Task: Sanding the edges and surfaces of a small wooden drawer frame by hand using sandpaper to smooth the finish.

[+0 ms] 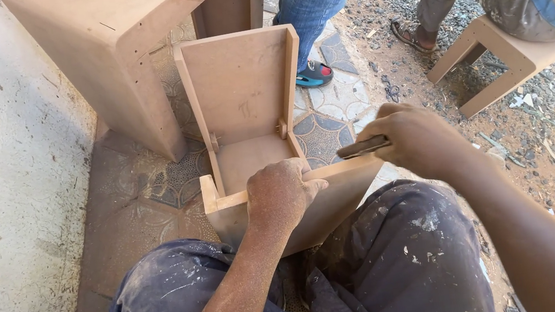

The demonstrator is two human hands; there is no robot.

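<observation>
From the head camera, the left hand was clamped over the near top edge of the fibreboard box, fingers curled shut on the panel, pinning it against the lap. The right hand was closed around a dark-handled tool, its tip at the box's near right corner. Done well, I judged, the tool wanted to stay square to the joint while the left hand stopped any rocking. The box stood open on the patterned tile floor beside a larger fibreboard cabinet, with nothing inside but two small corner blocks
</observation>
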